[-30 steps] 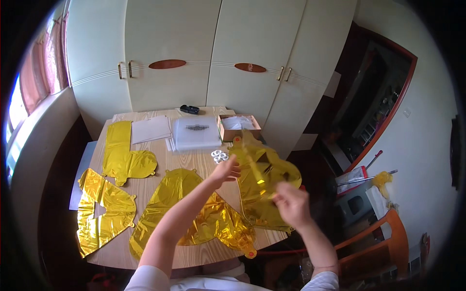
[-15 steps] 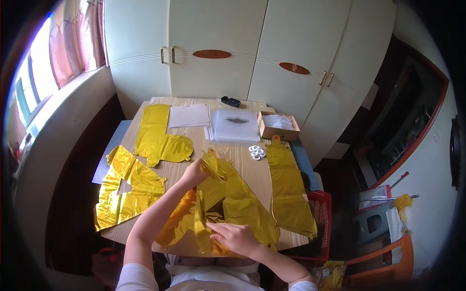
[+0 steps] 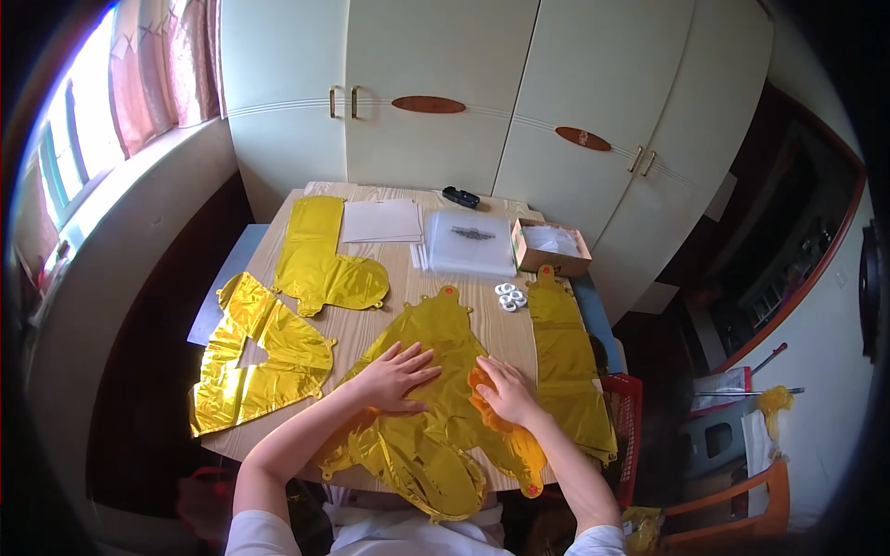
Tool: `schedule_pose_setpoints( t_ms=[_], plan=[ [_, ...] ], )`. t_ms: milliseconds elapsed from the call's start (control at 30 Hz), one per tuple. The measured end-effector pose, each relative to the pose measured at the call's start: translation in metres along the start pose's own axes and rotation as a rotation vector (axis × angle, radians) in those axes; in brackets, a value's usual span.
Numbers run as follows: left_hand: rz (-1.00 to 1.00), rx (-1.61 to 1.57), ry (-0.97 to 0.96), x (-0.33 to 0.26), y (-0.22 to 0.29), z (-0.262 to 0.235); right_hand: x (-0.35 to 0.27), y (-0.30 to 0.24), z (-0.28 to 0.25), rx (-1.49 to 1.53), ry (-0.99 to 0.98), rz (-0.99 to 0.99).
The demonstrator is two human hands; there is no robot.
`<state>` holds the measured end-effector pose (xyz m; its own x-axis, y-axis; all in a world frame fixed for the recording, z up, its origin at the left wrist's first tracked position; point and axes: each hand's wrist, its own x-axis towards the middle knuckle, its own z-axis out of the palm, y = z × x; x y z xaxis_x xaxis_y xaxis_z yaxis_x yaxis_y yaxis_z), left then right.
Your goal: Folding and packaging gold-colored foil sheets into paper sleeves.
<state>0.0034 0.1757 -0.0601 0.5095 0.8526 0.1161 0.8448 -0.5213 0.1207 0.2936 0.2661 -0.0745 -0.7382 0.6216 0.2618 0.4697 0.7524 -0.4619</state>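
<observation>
A flat, uninflated gold foil balloon (image 3: 436,324) lies spread on the near part of the table, its bottom edge hanging over the front. My left hand (image 3: 399,375) rests on its middle with the fingers spread. On its right side my right hand (image 3: 505,389) presses down, fingers stretched out, beside a crinkled stretch that looks orange. Left of them is a second foil balloon (image 3: 232,380), creased, with a hole in it. Behind that one sits another foil balloon (image 3: 320,264), and a long foil balloon (image 3: 565,357) lies along the right edge.
At the back are pale sheets (image 3: 382,221), a stack of clear plastic bags (image 3: 471,250), a black object (image 3: 461,196) and an open cardboard box (image 3: 553,248) holding white material. Small white rings (image 3: 510,296) lie before the box. A red basket (image 3: 626,426) stands off the right side.
The bunched foil balloon now lies unfolded and flatter. My left hand let go of its upper part and came down onto it; my right hand moved right and farther from me.
</observation>
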Motion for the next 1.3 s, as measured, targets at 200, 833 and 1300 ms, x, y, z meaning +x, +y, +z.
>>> schedule_pose_setpoints(
  t_ms=[200,833,1300],
  plan=[
    [-0.124,0.042,0.017,-0.005,-0.013,-0.002,0.015,0.006,0.017,-0.080,-0.027,0.057],
    [-0.293,0.023,0.053,0.002,0.033,0.014,0.025,0.011,0.011,-0.160,-0.171,0.030],
    [-0.295,-0.025,0.072,-0.002,0.029,0.017,0.022,0.009,0.014,-0.117,-0.039,-0.020]
  ],
)
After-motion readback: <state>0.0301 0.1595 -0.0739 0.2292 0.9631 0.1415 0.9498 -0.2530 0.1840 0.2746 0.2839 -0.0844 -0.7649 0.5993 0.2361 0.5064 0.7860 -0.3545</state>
